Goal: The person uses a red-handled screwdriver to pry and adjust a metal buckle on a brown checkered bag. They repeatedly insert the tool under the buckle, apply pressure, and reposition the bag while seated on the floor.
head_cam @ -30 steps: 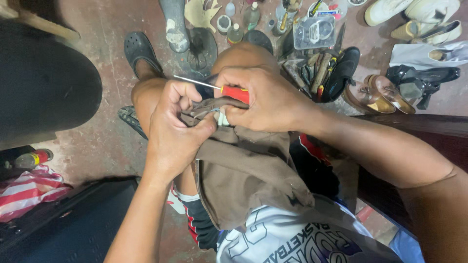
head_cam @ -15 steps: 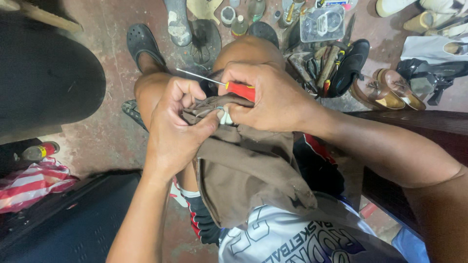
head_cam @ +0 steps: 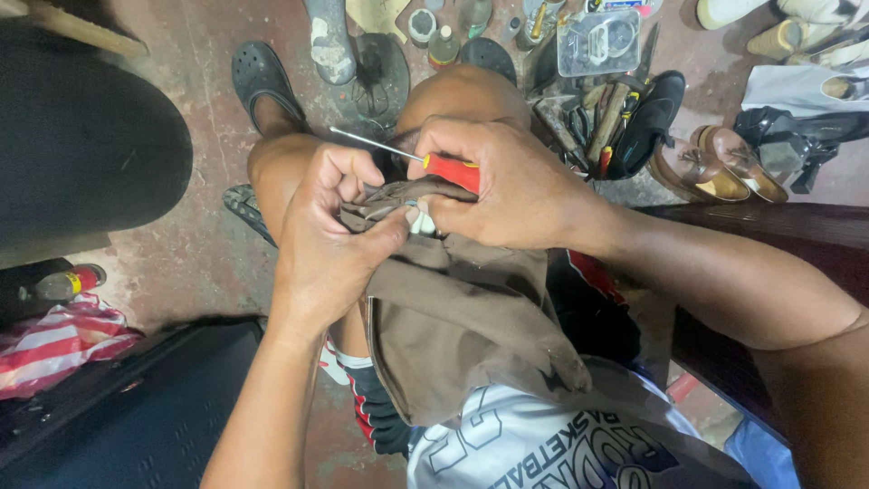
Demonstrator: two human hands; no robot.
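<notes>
While both hands meet over the person's raised knees, the left hand (head_cam: 330, 240) curls tight around the top edge of a brown leather piece (head_cam: 462, 317), its fingers (head_cam: 348, 177) folded in and the thumb pressed down on the bunched material. That brown piece lies draped over the lap, hanging toward six o'clock from the grip, with its gathered upper edge pinched between the two hands at the middle of the view.

At about three o'clock from the left hand, touching it, the right hand (head_cam: 516, 195) is closed around a red-handled awl (head_cam: 425, 163). The thin metal shaft of the tool sticks out toward ten o'clock, above the left knuckles. The right thumb also presses a small pale object against the leather; what it is cannot be told.

On the floor (head_cam: 199, 244) at twelve o'clock lie a dark clog (head_cam: 262, 81) and a worn shoe sole (head_cam: 380, 77). Toward one o'clock sits a clear plastic box (head_cam: 599, 41) above a heap of hand tools (head_cam: 588, 122), and at two o'clock a pair of brown loafers (head_cam: 720, 167). At eight o'clock lies a red-and-white striped cloth (head_cam: 63, 349).
</notes>
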